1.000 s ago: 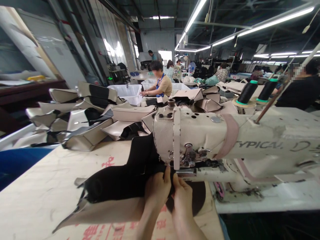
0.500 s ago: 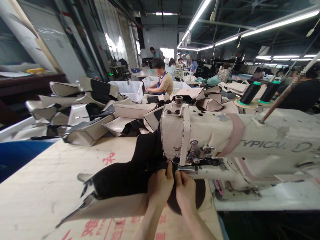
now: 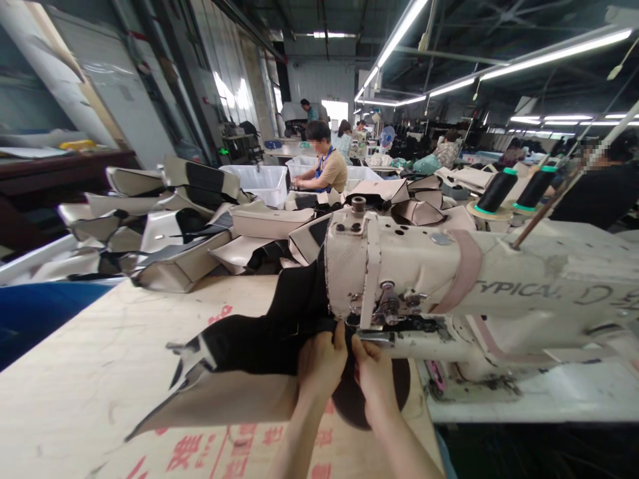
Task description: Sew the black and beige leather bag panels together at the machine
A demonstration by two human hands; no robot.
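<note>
A black and beige cover piece (image 3: 239, 352) lies across the wooden table and runs under the head of a cream sewing machine (image 3: 449, 279). My left hand (image 3: 319, 362) is closed on the black material just left of the needle area. My right hand (image 3: 373, 379) is pressed close beside it, fingers curled on the same material right under the presser foot. Both thumbs point up toward the machine head. The needle itself is hidden behind the machine's front parts.
A heap of finished beige and black covers (image 3: 170, 233) fills the far side of the table. Two black thread cones (image 3: 514, 189) stand behind the machine. A blue bin (image 3: 40, 319) sits at the left. A person in a tan shirt (image 3: 327, 166) works at white tubs beyond.
The cover piece has slid right, further under the machine head, its left end drawing in. Both hands stay pinched together at the presser foot.
</note>
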